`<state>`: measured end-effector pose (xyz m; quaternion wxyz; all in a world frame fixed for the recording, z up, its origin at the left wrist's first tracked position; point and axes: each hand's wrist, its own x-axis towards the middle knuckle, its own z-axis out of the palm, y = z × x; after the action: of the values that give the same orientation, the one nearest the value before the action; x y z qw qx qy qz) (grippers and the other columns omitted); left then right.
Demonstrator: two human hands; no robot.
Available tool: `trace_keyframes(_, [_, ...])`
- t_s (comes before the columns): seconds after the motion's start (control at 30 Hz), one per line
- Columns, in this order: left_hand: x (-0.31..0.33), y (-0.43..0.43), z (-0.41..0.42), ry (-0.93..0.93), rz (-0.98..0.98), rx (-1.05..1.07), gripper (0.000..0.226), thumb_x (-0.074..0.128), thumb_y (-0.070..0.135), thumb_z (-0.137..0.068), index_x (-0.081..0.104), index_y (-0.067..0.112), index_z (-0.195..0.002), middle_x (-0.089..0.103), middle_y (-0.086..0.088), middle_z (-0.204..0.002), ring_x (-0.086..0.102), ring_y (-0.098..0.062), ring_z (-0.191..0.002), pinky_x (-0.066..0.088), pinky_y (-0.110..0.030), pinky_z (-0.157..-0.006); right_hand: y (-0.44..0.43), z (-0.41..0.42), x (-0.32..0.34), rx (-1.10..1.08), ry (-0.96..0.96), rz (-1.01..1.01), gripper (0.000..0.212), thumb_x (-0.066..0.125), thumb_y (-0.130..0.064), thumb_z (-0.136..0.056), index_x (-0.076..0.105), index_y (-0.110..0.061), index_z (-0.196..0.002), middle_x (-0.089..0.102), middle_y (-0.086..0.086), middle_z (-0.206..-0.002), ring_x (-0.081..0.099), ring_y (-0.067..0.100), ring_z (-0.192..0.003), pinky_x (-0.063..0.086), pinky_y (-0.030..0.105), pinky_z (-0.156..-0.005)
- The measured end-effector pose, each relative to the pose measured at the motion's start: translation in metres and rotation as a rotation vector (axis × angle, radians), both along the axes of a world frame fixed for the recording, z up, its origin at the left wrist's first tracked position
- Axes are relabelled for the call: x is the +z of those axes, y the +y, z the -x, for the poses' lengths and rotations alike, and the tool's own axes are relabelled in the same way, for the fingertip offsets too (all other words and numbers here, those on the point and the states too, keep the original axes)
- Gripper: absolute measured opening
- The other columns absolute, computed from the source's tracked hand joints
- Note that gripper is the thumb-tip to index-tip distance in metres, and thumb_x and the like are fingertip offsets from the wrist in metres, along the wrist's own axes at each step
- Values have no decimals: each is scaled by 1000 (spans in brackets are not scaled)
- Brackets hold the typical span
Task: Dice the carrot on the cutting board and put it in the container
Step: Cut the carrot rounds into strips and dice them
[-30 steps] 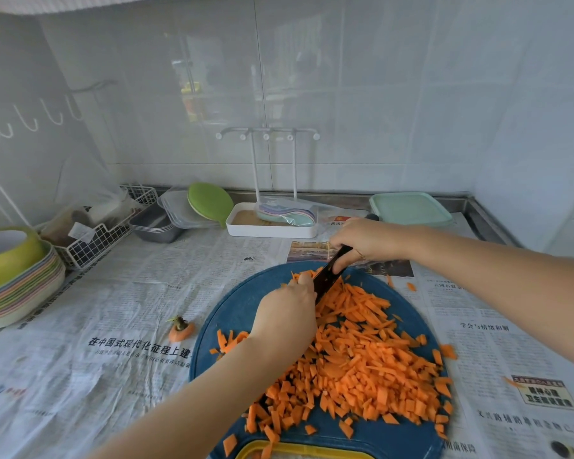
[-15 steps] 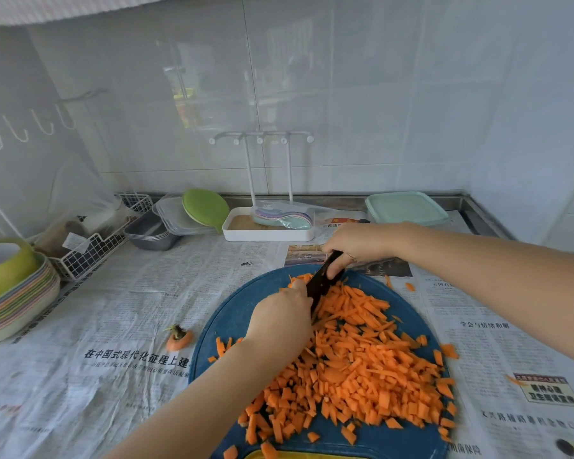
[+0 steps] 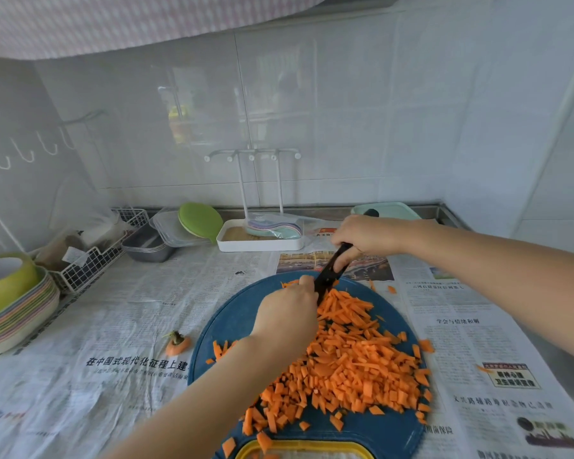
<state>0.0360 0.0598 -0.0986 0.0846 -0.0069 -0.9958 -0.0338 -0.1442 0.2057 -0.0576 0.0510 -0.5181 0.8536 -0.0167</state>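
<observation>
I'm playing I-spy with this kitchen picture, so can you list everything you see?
carrot pieces: many, orange, heaped on the cutting board
cutting board: one, blue, on the newspaper
container: one, yellow-rimmed, bottom edge, partly seen
knife: one, black, over the board's far side
carrot top: one, orange, left of the board
newspaper: several sheets, printed grey, covering the counter
stacked bowls: one pile, green and pastel, far left
wire basket: one, white, back left
grey tray: one stack, grey, beside the basket
rack tray: one, white, back middle
left hand: rests on the carrot pieces
right hand: grips the knife
</observation>
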Motion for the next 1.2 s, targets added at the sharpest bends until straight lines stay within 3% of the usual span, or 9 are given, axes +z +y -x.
trace_keyframes(0.1, [-4, 7, 4, -9, 26, -3, 16, 29, 22, -104, 40, 13, -111, 58, -4, -104, 44, -17, -69, 34, -30, -58, 10, 0, -7, -10, -7, -3, 55, 49, -73, -73, 41, -19, -66, 45, -3, -64, 39, 15, -61, 41, 41, -64])
trace_keyframes(0.33, [-17, 6, 8, -54, 3, 14, 17, 30, 17, -103, 38, 13, -117, 59, -3, -109, 59, -21, -93, 35, -27, -61, 5, 7, -20, 7, 16, -51, 50, 52, -72, -78, 39, -25, -65, 50, 1, -69, 53, 30, -75, 45, 47, -72])
trace_keyframes(0.53, [-20, 7, 10, -99, -19, 26, 15, 32, 14, -102, 38, 11, -115, 59, -6, -108, 61, -21, -93, 28, -20, -46, -3, 12, -21, 49, 21, -126, 55, 39, -82, -70, 40, -27, -66, 50, -2, -68, 52, 26, -73, 47, 49, -75])
trace_keyframes(0.7, [-18, 10, 13, -126, 8, 46, 18, 34, 10, -100, 38, 10, -118, 60, -7, -108, 62, -23, -94, 30, -22, -48, -6, 19, -22, 73, 26, -161, 54, 38, -85, -69, 38, -30, -67, 51, -4, -68, 51, 22, -69, 48, 48, -76])
trace_keyframes(0.83, [-21, 9, 12, -126, -25, 54, 18, 34, 9, -100, 36, 10, -118, 59, -7, -108, 62, -24, -94, 45, -30, -71, -10, 19, -21, 68, 14, -190, 59, 34, -89, -66, 40, -30, -68, 53, -1, -70, 52, 23, -69, 48, 49, -73])
trace_keyframes(0.93, [-24, 5, 14, -96, -61, 46, 17, 32, 11, -101, 36, 12, -117, 52, -3, -94, 61, -23, -94, 44, -32, -80, -10, 13, -16, 46, 18, -167, 48, 47, -74, -80, 41, -29, -67, 52, 0, -69, 54, 28, -75, 47, 47, -73])
trace_keyframes(1.03, [-24, 4, 14, -71, -58, 29, 16, 30, 13, -102, 36, 12, -117, 47, -2, -91, 59, -22, -96, 39, -29, -73, -7, 6, -10, 26, 43, -156, 43, 53, -65, -85, 42, -27, -68, 58, 5, -73, 55, 28, -79, 45, 42, -73])
trace_keyframes(1.13, [-23, 5, 11, -70, -36, 9, 16, 29, 16, -103, 36, 12, -117, 58, -5, -103, 59, -22, -95, 37, -25, -56, 0, -5, -3, -22, 68, -168, 47, 53, -64, -87, 52, -18, -76, 62, 10, -81, 55, 28, -84, 45, 41, -76])
trace_keyframes(1.2, [-21, 5, 8, -63, -19, -14, 16, 27, 20, -104, 36, 13, -115, 59, -4, -106, 61, -22, -92, 35, -26, -55, 8, -11, -4, -63, 85, -168, 52, 51, -65, -87, 57, -13, -82, 62, 7, -81, 53, 22, -83, 45, 36, -78])
